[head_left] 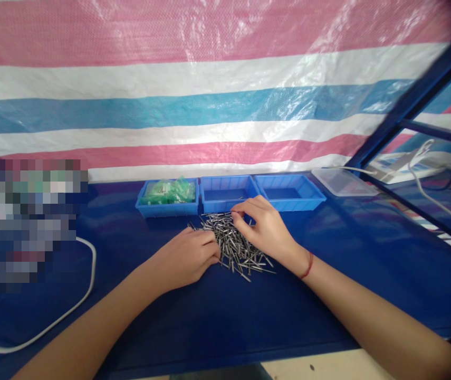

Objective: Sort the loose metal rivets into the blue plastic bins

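Two bare forearms (367,312) reach in from the near edge, below a striped plastic sheet (209,68). Under them spreads a blue table (272,311), with three blue trays (294,205) in a row toward the back. Thin metal pins (235,245) lie heaped on the tabletop, just before the middle tray. The person's right hand (265,224) bends over the heap, thumb and forefinger narrowly spaced; the left hand (193,252) curls at its left side. Whether either grips a pin cannot be told. Green packaging (170,191) fills the left tray, any print too small to read. Smallest is a red wristband (309,265) on the right wrist.
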`<state>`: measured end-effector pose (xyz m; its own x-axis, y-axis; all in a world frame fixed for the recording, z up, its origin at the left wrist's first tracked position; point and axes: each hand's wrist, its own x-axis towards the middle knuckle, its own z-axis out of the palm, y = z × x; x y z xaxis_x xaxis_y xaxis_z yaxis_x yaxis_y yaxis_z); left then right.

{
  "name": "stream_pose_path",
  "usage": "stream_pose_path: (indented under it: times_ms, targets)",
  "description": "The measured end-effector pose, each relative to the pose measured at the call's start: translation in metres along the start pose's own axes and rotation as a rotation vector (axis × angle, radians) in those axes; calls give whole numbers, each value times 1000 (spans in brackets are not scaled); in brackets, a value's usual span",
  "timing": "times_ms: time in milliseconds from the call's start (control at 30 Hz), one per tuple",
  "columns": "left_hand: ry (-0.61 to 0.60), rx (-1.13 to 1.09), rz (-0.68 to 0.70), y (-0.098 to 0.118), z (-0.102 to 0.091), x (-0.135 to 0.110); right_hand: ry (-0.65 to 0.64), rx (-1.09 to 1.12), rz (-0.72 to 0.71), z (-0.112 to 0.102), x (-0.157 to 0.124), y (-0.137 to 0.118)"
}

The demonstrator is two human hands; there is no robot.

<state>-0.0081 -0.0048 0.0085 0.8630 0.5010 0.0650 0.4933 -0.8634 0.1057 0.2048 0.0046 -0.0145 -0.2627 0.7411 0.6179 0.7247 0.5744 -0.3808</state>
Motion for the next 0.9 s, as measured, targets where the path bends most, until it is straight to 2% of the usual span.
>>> stream_pose_path:
  times_ms: [200,400,467,600,700,900]
  targets:
    - [123,128,-111,-2,-8,1,-118,175,-159,-2,-1,-13]
    - [211,134,-166,-7,-6,2,-180,129,-228,1,-5,-21]
    - [255,76,-175,-5,-4,2,-172,131,-220,2,-5,-21]
    - [357,-177,-260,-2,-2,2,-124,200,-166,3,-5,-20]
    - [387,-335,-323,-1,0,2,-88,245,-130,3,-6,-20]
    - [444,-433,-347,-2,3,5,-85,250,-124,2,-7,-23]
